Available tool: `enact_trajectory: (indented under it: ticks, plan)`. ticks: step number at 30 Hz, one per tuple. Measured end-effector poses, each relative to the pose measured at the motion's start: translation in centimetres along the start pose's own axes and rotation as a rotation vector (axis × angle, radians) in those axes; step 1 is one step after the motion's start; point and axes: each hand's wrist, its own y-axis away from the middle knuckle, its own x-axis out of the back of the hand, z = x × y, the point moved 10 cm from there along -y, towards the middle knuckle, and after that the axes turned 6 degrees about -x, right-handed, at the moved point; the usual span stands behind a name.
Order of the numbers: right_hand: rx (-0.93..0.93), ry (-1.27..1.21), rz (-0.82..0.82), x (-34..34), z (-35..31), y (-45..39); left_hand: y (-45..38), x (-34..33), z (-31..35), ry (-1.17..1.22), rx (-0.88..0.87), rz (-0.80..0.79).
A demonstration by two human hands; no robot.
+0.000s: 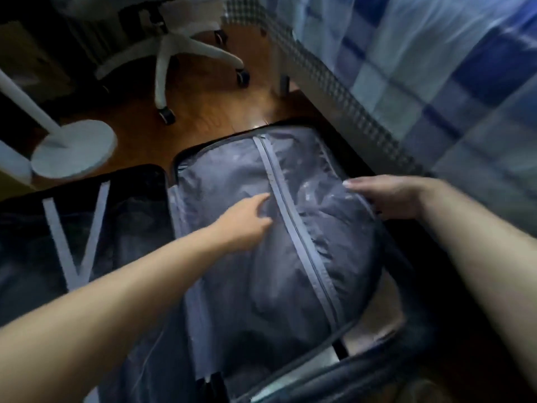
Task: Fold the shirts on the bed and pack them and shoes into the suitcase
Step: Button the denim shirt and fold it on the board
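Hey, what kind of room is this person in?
Probably a bedroom: a bed with a blue checked cover, a white swivel chair on castors and an open dark suitcase with a grey zipped divider on a wooden floor.

**No readable text**

No words, labels, brands or numbers can be read anywhere. The picture is dim and blurred, and the grey cover of the suitcase (261, 228) carries only a zip, with no print.
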Motion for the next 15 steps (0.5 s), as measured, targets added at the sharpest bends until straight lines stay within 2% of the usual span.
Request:
enact_trajectory:
  ticks: [2,4,7,9,12,13,14,15]
  plan:
    - [0.034,0.221,0.183,-0.1,2.5,-2.4,2.6,-2.3,-6.7,-0.314,0.189,-0.095]
    - [0.044,0.459,0.425,0.2,4.7,-4.2,5.2,-5.0,-10.6,-0.429,0.276,-0.196]
    - [0.062,0.716,0.801,1.1,5.4,-2.4,6.4,-8.6,-11.2,-0.583,0.145,-0.238]
    - [0.130,0.911,0.978,0.9,4.4,-0.2,6.5,-10.3,-11.4,-0.670,0.090,-0.263]
    - [0.274,1.149,1.143,-2.5,2.4,1.7,6.4,-11.9,-12.2,-0.782,0.038,-0.300]
    - [0.353,1.193,1.144,-4.7,1.6,2.1,6.3,-12.1,-12.4,-0.801,0.018,-0.304]
    - [0.493,1.222,1.102,-8.0,0.9,2.4,6.1,-12.1,-12.5,-0.791,0.012,-0.312]
    - [0.669,1.221,0.978,-12.2,0.8,2.6,5.8,-11.9,-12.6,-0.758,0.013,-0.318]
